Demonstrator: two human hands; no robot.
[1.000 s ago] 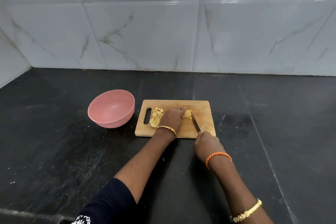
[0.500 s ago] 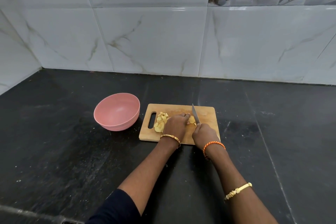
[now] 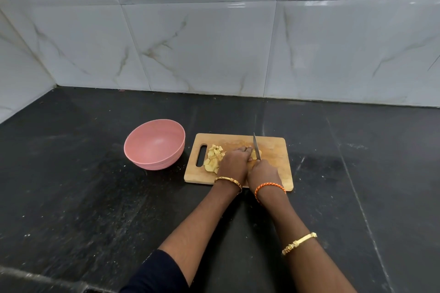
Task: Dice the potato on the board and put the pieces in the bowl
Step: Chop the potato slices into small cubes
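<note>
A wooden cutting board [image 3: 273, 150] lies on the black counter. A heap of cut potato pieces [image 3: 213, 159] sits near its handle slot. My left hand [image 3: 234, 162] holds the uncut potato chunk [image 3: 253, 155] down on the board with curled fingers. My right hand [image 3: 263, 173] grips the handle of a knife [image 3: 256, 146], whose blade points away from me and stands against the chunk's right side. The pink bowl [image 3: 154, 144] stands left of the board and looks empty.
The black stone counter [image 3: 95, 197] stretches around the board on all sides. A white marble-tile wall [image 3: 214, 43] closes the back and the left corner.
My right hand moved forward onto the board with the knife, and the blade now stands over the potato chunk. The left hand stayed on the chunk. The camera view shifted slightly.
</note>
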